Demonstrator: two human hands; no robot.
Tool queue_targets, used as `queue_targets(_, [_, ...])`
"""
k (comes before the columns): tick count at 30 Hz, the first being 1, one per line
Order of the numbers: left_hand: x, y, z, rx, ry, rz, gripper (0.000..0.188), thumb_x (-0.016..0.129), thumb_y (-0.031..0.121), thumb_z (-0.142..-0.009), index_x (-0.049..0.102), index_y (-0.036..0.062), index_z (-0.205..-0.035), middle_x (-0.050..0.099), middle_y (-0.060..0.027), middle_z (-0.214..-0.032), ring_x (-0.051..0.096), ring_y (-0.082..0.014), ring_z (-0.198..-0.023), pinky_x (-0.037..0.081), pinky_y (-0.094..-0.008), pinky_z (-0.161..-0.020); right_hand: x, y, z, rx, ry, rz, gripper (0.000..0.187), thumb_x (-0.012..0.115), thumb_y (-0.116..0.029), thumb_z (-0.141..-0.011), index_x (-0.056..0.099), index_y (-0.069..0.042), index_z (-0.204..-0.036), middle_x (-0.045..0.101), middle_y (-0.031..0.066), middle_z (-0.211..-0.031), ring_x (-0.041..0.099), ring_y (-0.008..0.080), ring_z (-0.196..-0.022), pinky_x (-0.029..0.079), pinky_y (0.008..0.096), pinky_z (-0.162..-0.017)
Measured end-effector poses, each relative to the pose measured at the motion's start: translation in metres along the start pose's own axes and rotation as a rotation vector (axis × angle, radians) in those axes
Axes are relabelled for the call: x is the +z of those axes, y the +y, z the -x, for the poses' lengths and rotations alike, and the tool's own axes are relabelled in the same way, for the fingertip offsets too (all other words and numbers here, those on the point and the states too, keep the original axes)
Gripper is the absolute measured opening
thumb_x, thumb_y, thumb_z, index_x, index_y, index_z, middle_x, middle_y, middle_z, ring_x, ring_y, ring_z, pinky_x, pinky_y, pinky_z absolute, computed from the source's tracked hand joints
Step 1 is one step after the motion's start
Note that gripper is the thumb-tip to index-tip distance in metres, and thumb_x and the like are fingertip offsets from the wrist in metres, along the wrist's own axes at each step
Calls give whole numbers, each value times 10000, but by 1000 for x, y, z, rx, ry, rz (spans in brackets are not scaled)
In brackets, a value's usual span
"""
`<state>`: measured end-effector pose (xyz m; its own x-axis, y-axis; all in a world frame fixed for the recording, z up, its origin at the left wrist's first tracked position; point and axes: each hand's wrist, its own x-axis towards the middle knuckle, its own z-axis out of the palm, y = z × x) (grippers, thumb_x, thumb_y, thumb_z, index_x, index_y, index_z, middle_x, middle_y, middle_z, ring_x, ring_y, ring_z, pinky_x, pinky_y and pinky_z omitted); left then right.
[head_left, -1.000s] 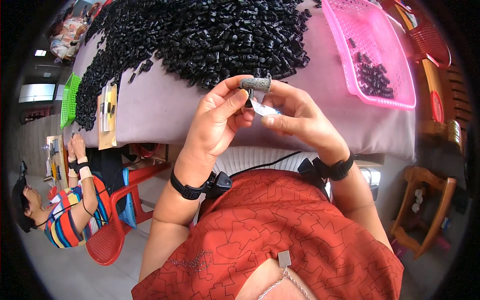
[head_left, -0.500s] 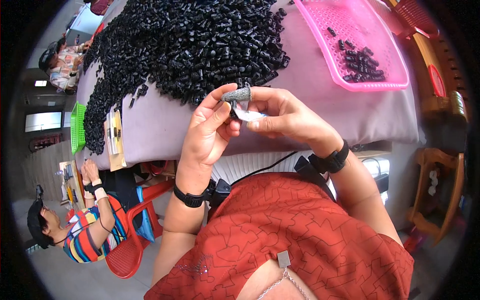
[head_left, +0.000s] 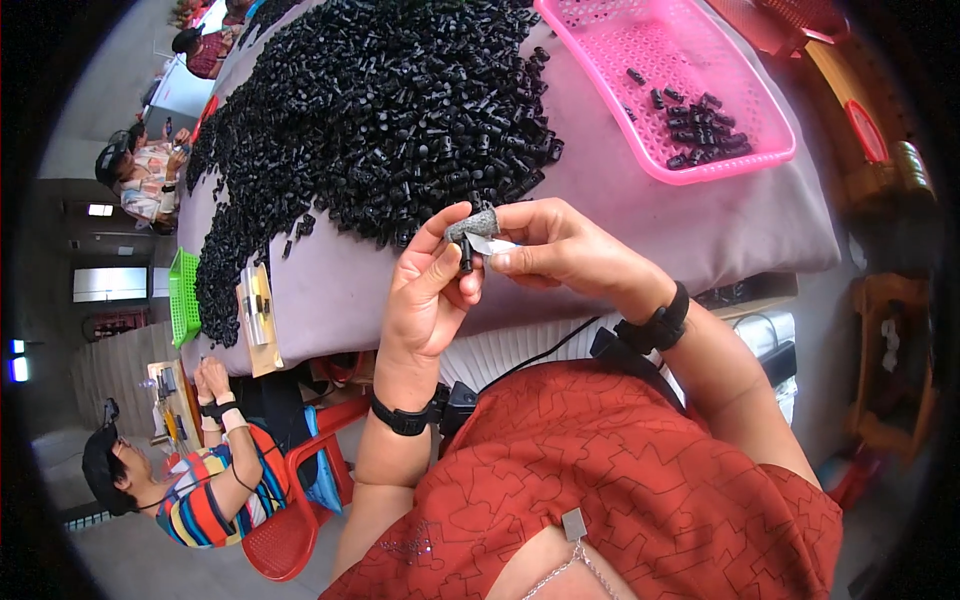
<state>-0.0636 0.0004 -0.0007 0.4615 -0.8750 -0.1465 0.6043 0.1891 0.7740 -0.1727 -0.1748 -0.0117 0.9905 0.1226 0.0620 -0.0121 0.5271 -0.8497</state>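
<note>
Pinching a small black cylindrical part (head_left: 466,262) between thumb and fingers, the left hand (head_left: 422,292) is raised in front of the torso, its palm turned partly toward the wearer. Gripping a thin, pale, pointed blade (head_left: 484,244), the right hand (head_left: 552,250) meets it from the other side, thumb against the blade, whose tip lies right by the part; whether the two touch is too small to tell. A grey fabric finger cover (head_left: 470,226) sits over the right index finger, stretched across above the part to the left fingertips. Both wrists carry black bands (head_left: 405,418).

Just beyond the hands, a broad heap of glossy black cylindrical pieces (head_left: 380,120) spreads over a mauve-grey tablecloth (head_left: 690,235). Right of the heap stands a pink perforated plastic basket (head_left: 700,176), with a loose group of black pieces (head_left: 708,132) inside toward its near end. Leftward, a flat beige board (head_left: 270,357) lies near a bright green perforated basket (head_left: 183,298). Farther out, a person in a multicoloured striped shirt (head_left: 205,492) sits on a red plastic chair (head_left: 285,545), hands held close together.
</note>
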Motion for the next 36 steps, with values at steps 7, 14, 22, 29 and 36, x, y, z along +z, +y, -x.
queue_targets(7, [-5, 1, -3, 13, 10, 7, 437, 644, 162, -915, 501, 57, -1314, 622, -40, -918, 576, -99, -669, 488, -209, -561, 7, 2, 3, -32, 2, 57, 418, 674, -173, -882, 556, -75, -1271, 590, -52, -792, 425, 5, -579, 306, 168, -491])
queue_targets(14, [-1, 2, -1, -41, -43, 29, 446, 640, 161, -918, 494, 47, -1324, 619, -34, -917, 574, -104, -696, 492, -211, -590, 3, 0, 0, -26, 9, -24, 290, 642, -189, -906, 624, -56, -1164, 568, -62, -758, 426, 1, -578, 303, 174, -484])
queue_targets(22, [-1, 11, 0, 44, 260, -67, 270, 596, 136, -944, 599, 19, -1187, 642, -59, -959, 586, -111, -742, 500, -216, -627, -4, 2, 0, -79, 245, -14, 312, 610, -184, -931, 590, -57, -1214, 506, -64, -707, 439, 16, -557, 286, 165, -462])
queue_targets(29, [-9, 10, 1, 99, 180, 3, 258, 623, 117, -926, 603, 12, -1161, 653, -80, -966, 598, -114, -728, 514, -209, -625, 2, 6, -1, -63, 199, -3, 247, 613, -193, -932, 619, -53, -1136, 523, -75, -686, 419, 0, -535, 295, 165, -457])
queue_targets(36, [-9, 12, 2, 90, 156, -50, 294, 613, 94, -925, 587, -14, -1197, 654, -94, -993, 641, -132, -780, 578, -233, -705, 1, 9, -3, -51, 203, -26, 251, 607, -206, -939, 622, -56, -1139, 530, -70, -686, 416, 2, -535, 294, 166, -456])
